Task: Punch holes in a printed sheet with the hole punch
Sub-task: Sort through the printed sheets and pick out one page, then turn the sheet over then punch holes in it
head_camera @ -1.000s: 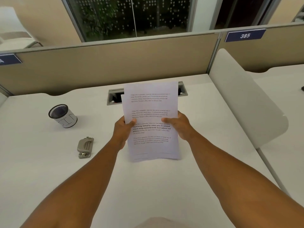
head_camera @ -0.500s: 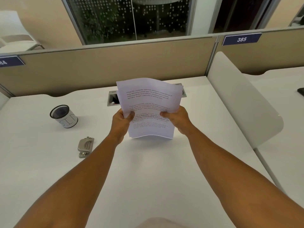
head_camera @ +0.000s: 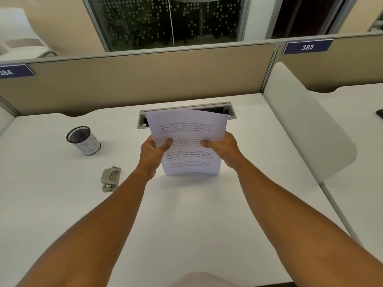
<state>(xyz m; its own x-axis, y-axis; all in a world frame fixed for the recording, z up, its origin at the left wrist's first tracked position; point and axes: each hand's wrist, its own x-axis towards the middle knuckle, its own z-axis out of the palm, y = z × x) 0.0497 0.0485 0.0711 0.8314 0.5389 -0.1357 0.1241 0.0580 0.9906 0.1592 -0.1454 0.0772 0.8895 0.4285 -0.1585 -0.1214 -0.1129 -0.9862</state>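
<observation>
Centre frame: printed sheet [head_camera: 187, 141] upright, gripped by left hand [head_camera: 152, 151] and right hand [head_camera: 223, 149]. Hole punch [head_camera: 110, 179] lower left, untouched; next, carry sheet edge to it.

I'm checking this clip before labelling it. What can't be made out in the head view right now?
- Fingers of the left hand and right hand: hidden behind the printed sheet; only thumbs show.
- Sheet's lower paragraphs: too small and blurred to read.
- Hole punch: slot and punch heads too small to see.
- Mesh cup: interior too dark to see.
</observation>
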